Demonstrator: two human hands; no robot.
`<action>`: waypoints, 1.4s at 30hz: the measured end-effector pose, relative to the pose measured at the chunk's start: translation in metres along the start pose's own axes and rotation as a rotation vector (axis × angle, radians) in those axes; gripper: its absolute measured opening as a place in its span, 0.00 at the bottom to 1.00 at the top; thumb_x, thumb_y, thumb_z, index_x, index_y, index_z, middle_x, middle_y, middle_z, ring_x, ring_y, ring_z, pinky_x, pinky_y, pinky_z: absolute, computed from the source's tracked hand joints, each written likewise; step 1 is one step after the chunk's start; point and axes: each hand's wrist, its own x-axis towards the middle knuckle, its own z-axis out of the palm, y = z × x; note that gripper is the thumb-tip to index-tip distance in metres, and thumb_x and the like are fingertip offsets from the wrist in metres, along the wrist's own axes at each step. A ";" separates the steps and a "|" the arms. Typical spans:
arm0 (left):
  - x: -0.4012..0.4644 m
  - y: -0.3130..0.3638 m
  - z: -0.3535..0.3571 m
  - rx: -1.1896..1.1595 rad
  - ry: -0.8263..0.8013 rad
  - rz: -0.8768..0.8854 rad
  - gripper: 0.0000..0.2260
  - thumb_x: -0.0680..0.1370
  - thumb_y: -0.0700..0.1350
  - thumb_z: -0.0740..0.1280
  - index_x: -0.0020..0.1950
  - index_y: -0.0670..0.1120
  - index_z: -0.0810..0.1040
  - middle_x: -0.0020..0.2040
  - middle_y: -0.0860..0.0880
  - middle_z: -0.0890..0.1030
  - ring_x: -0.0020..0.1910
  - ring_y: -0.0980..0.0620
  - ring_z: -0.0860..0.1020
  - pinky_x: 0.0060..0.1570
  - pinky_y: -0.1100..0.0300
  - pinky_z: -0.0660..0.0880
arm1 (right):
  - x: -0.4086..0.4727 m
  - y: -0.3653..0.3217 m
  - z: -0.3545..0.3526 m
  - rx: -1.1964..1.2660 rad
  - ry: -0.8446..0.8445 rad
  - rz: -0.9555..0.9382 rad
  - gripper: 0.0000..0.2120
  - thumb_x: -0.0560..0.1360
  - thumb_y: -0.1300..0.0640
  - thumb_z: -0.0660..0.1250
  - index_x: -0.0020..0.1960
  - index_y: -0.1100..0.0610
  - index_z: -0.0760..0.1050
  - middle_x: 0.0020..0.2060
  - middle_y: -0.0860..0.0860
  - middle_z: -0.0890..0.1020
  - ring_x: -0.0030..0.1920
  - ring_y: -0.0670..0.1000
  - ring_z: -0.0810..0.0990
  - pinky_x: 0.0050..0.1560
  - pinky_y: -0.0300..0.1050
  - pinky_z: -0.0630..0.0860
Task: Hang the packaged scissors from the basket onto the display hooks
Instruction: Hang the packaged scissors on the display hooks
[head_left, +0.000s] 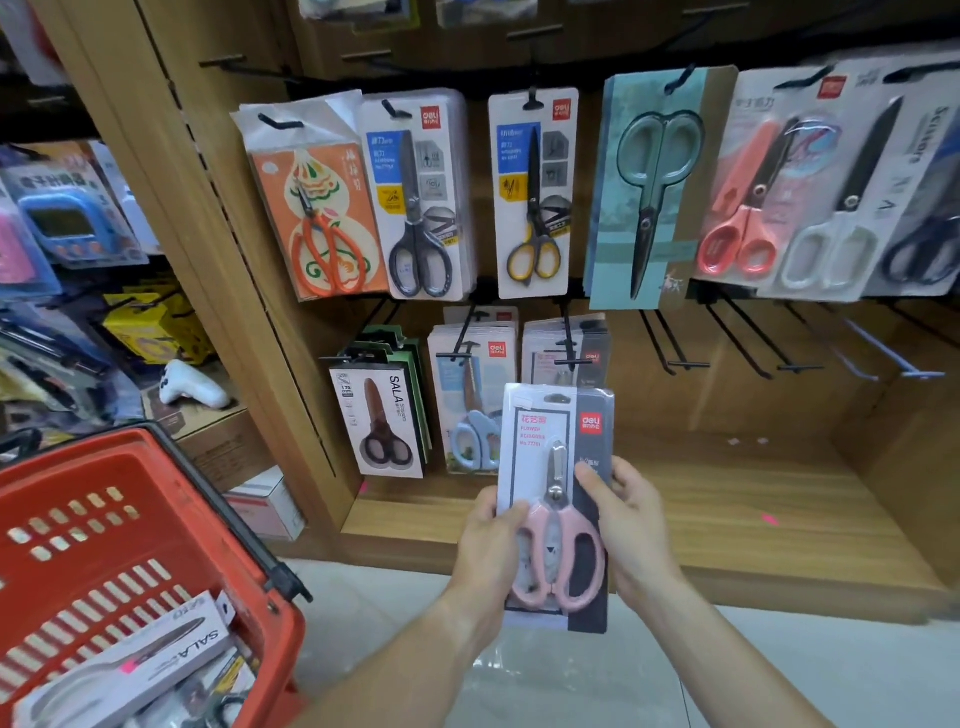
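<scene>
Pink-handled scissors pack (556, 499) held upright before the lower display hooks (569, 343), left hand (491, 540) gripping its left edge, thumb across the front; right hand (631, 525) clasping its right edge; red basket (156, 499) lower left holding another boxed pair (130, 670)

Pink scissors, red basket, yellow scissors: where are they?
Pink scissors pack (558, 499), head view, clear blister front.
Red basket (171, 499), head view, inner side wall.
Yellow-handled scissors (532, 254), head view, handle loops.
</scene>
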 end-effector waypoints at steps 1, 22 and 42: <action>0.002 0.001 0.004 0.013 0.004 0.025 0.07 0.85 0.39 0.64 0.57 0.48 0.80 0.53 0.43 0.87 0.52 0.45 0.86 0.56 0.48 0.82 | 0.005 0.000 0.000 0.005 0.011 -0.007 0.07 0.82 0.63 0.68 0.59 0.62 0.80 0.51 0.58 0.88 0.53 0.61 0.87 0.56 0.57 0.82; 0.023 0.006 0.019 0.134 -0.075 0.199 0.20 0.86 0.46 0.65 0.78 0.59 0.71 0.69 0.60 0.74 0.71 0.56 0.72 0.67 0.59 0.68 | 0.115 -0.023 0.008 -0.169 0.138 0.124 0.07 0.80 0.54 0.73 0.55 0.57 0.83 0.48 0.53 0.88 0.51 0.56 0.86 0.61 0.57 0.81; -0.095 0.099 -0.279 1.233 0.306 0.544 0.22 0.82 0.60 0.60 0.75 0.57 0.74 0.71 0.51 0.76 0.68 0.47 0.76 0.70 0.51 0.71 | -0.119 -0.063 0.223 -0.498 -0.640 -0.250 0.08 0.77 0.55 0.75 0.55 0.49 0.81 0.49 0.45 0.86 0.51 0.43 0.84 0.55 0.40 0.79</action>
